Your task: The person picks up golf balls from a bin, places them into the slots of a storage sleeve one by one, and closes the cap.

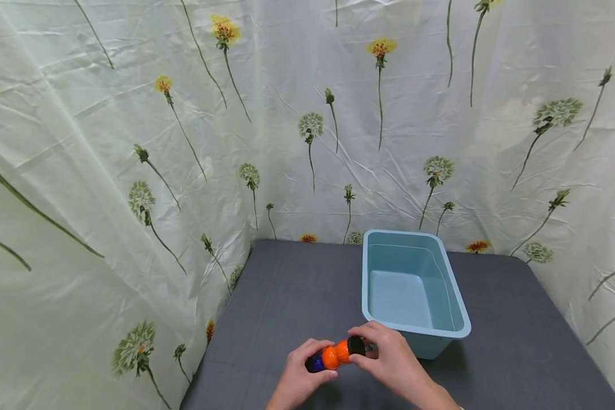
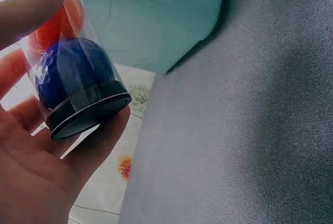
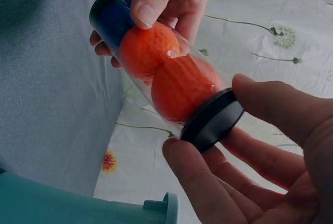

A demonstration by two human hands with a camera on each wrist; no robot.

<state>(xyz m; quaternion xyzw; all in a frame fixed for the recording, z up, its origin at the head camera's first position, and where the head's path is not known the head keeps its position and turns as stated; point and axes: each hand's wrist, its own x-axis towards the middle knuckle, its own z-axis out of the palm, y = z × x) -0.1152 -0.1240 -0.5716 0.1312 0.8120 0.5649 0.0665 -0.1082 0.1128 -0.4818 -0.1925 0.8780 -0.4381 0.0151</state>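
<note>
A clear plastic tube point(image 1: 336, 355) holds two orange balls point(image 3: 184, 89) and a dark blue ball point(image 2: 75, 76), with a black cap at each end. My left hand point(image 1: 298, 373) grips the tube around its blue-ball end, thumb on one side and fingers on the other. At the opposite end, my right hand point(image 1: 388, 357) pinches the black cap point(image 3: 214, 120) between thumb and fingers. In the right wrist view this cap sits against the tube's end. The tube is held tilted above the dark grey table point(image 1: 297, 296), in front of the blue bin.
A light blue rectangular bin point(image 1: 397, 290) stands on the table just beyond my right hand, its inside bare. A white curtain point(image 1: 287, 142) printed with dandelions hangs behind the table and along its sides.
</note>
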